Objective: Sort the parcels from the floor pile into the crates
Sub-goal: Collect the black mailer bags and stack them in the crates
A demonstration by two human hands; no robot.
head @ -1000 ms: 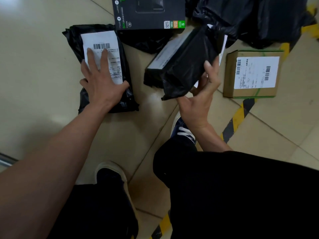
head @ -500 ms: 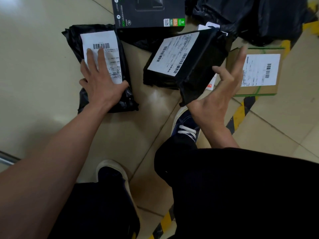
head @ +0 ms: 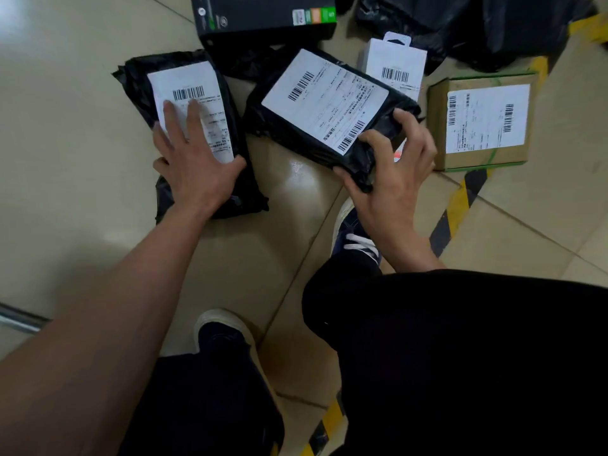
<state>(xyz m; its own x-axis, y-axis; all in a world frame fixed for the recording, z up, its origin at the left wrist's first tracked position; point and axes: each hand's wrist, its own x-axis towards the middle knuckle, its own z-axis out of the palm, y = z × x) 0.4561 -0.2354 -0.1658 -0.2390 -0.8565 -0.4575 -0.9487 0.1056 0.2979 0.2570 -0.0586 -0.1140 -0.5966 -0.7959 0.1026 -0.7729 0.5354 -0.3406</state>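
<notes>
Two black poly-bag parcels with white labels lie on the tiled floor. My left hand [head: 194, 159] rests flat, fingers straight, on the left black parcel [head: 138, 83] and covers part of its label. The middle black parcel [head: 316, 103] lies label up, and my right hand [head: 391, 169] grips its near right corner with curled fingers and thumb. A brown cardboard box [head: 483, 120] with a white label sits to the right. A small white box [head: 394, 65] peeks out behind the middle parcel. No crate is in view.
A black retail box [head: 260, 18] lies at the top, with more black bags [head: 477, 24] at the top right. Yellow-black floor tape [head: 457, 205] runs diagonally past my right shoe [head: 352, 232]. My knees and left shoe [head: 223, 330] fill the bottom.
The middle parcel went from tilted in my right hand to lying flat, label up. My right hand let go, opened, then came back onto its near corner. My left hand stayed put.
</notes>
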